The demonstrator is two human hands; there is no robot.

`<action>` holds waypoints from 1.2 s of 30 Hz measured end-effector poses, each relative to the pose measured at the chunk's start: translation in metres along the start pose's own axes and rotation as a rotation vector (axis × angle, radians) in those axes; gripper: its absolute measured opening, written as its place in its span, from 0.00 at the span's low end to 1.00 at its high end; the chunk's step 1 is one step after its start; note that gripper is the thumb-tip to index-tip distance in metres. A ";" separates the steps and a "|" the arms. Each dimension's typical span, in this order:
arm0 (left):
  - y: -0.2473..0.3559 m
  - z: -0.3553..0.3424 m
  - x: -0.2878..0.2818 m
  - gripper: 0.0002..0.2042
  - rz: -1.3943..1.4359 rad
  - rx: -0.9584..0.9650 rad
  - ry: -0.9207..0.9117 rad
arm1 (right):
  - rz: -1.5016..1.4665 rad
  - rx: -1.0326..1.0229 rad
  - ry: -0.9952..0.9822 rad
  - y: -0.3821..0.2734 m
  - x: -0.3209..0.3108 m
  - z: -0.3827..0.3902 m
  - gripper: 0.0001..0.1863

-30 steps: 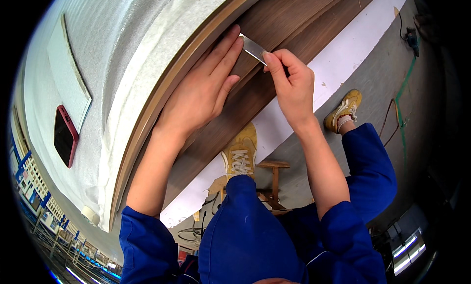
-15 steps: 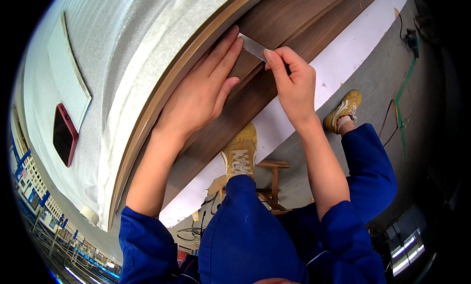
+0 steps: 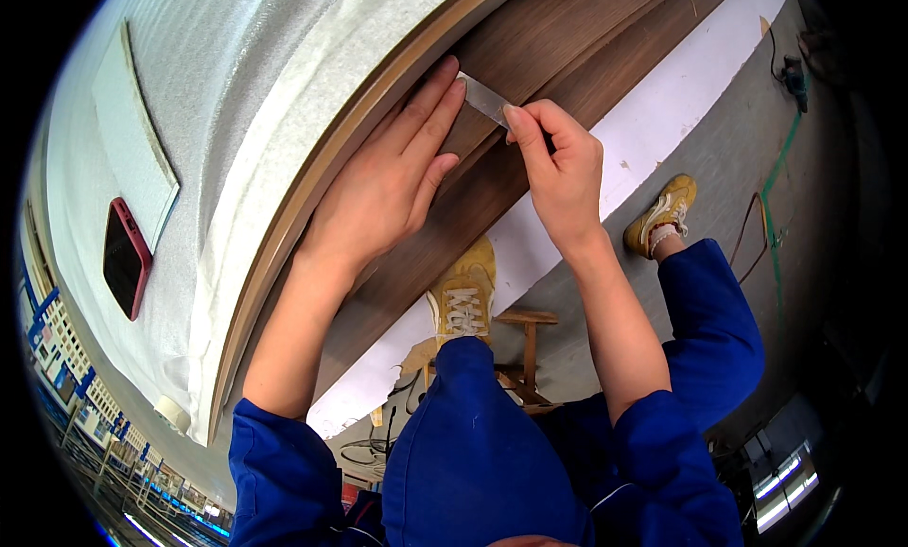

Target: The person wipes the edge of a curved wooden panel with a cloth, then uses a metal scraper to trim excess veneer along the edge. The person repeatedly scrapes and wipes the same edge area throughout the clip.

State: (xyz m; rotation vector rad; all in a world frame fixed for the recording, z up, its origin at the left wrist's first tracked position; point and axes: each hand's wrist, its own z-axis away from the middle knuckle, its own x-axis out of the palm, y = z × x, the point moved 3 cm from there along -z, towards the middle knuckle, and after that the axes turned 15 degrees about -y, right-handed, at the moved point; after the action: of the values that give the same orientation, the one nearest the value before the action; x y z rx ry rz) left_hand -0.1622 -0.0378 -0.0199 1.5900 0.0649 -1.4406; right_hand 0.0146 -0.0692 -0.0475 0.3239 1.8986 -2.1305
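Fingers (image 3: 564,123) of the right hand (image 3: 567,183) in a pinch on a silvery strip (image 3: 484,100), left hand (image 3: 374,192) outstretched, fingers close together

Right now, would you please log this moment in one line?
left grip: open, on brown panel; right grip: pinching shiny strip; phone: on sheeting

Phone (image 3: 126,260) far left, on the foam wrap (image 3: 180,306); flat sheet (image 3: 137,150) just beyond. Right of the wrap we note the rim (image 3: 301,180), then the wood panel (image 3: 530,46). Left hand (image 3: 374,188) lies against the panel, right hand (image 3: 567,173) to its right, blade (image 3: 485,101) between. Farther right we find the paper strip (image 3: 653,131), then power tool (image 3: 794,84) on the floor (image 3: 728,131).
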 end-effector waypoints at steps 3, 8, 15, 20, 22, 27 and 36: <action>0.000 0.000 0.000 0.27 0.002 0.002 0.001 | -0.012 0.014 -0.004 0.000 0.001 0.001 0.13; 0.000 0.003 0.001 0.28 0.011 -0.005 -0.016 | -0.017 0.017 -0.009 0.000 0.004 0.005 0.12; 0.001 0.006 -0.001 0.28 -0.055 0.021 -0.003 | -0.024 -0.006 -0.009 -0.001 0.007 0.006 0.12; 0.000 0.004 -0.001 0.27 -0.029 -0.009 -0.025 | -0.009 -0.035 0.015 0.004 0.001 -0.001 0.13; -0.001 0.000 0.000 0.27 0.021 0.000 -0.024 | 0.001 -0.022 0.017 0.003 -0.001 -0.004 0.13; -0.003 -0.001 0.001 0.27 0.014 0.011 -0.016 | -0.002 -0.020 0.022 0.003 -0.001 -0.004 0.12; -0.001 -0.001 -0.001 0.27 0.000 0.009 -0.005 | -0.011 -0.002 0.019 0.002 0.000 -0.002 0.13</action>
State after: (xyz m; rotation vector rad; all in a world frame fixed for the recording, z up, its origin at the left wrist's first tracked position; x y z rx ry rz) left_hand -0.1620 -0.0361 -0.0199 1.5940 0.0559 -1.4470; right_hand 0.0154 -0.0672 -0.0492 0.3347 1.9176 -2.1395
